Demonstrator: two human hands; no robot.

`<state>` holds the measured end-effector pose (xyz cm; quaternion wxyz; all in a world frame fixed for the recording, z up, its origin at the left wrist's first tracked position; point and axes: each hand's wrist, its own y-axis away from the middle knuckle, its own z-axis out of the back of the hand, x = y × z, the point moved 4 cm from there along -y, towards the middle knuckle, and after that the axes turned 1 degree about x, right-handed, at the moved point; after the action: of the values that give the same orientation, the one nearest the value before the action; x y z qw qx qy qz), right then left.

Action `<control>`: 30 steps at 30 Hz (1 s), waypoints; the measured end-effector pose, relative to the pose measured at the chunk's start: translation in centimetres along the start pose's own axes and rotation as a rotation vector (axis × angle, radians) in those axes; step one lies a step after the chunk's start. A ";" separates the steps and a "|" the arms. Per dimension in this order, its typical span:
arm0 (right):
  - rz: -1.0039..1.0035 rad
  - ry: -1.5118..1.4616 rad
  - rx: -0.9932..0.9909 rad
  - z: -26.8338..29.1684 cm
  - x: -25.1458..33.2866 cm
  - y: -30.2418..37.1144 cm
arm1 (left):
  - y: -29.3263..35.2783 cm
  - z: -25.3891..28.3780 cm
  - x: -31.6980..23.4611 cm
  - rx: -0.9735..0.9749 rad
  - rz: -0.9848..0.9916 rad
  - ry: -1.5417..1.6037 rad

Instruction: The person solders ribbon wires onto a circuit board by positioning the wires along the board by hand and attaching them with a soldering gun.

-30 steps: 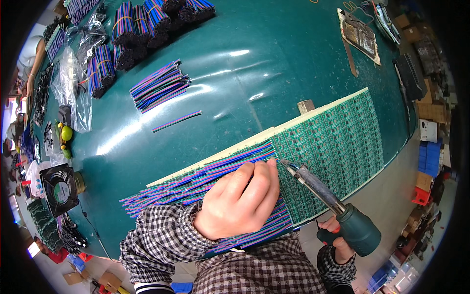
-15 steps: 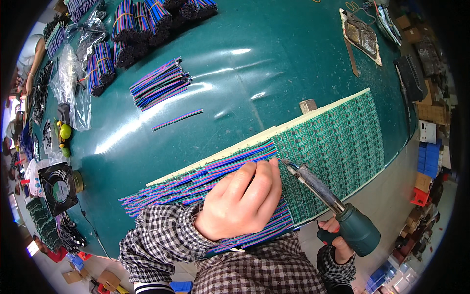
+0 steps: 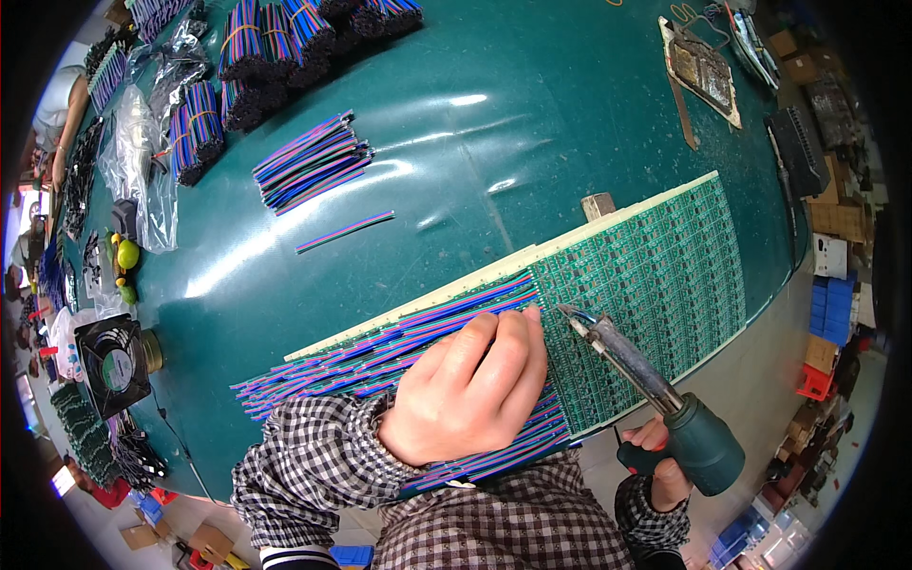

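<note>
Green table (image 3: pixel 532 123), circuit panel (image 3: pixel 655 285), seemingly wire bundles (image 3: pixel 309 171)

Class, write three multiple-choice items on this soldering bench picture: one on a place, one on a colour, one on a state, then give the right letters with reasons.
1. Where does the left hand rest?
A. on the row of striped ribbon wires
B. on the black fan
C. on the bare table

2. What colour is the handle of the soldering iron in the right hand?
A. yellow
B. dark green
C. white

3. How does the single loose striped wire strip lie?
A. bundled with others
B. standing upright
C. flat and alone on the green table mat

Answers: 1 A, the fingers press the wires beside the green circuit board panel; 2 B, the thick grip is dark green; 3 C, it lies apart from the nearby pile.
</note>
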<state>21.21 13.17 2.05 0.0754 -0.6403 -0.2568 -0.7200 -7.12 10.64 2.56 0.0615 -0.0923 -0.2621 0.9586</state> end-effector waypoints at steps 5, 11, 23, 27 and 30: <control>0.069 -0.068 -0.012 -0.1 -0.2 -0.4 | -0.1 -0.2 0.0 0.003 0.004 -0.001; 0.088 -0.206 -0.035 -0.3 0.1 -1.5 | -0.2 0.8 0.5 0.068 0.047 0.054; 0.156 -0.269 -0.125 1.4 0.3 -2.3 | 2.7 -1.1 16.0 0.260 0.655 0.427; 0.172 -0.273 -0.151 1.1 0.4 -2.4 | 2.5 -0.9 16.2 0.231 0.589 0.431; 0.173 -0.282 -0.166 1.6 0.1 -2.0 | 3.3 0.2 16.5 0.123 0.614 0.473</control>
<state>21.76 15.67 1.71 0.0473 -0.7584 -0.1487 -0.6328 -23.47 10.46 -1.31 -0.1642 -0.3809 -0.1428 0.8986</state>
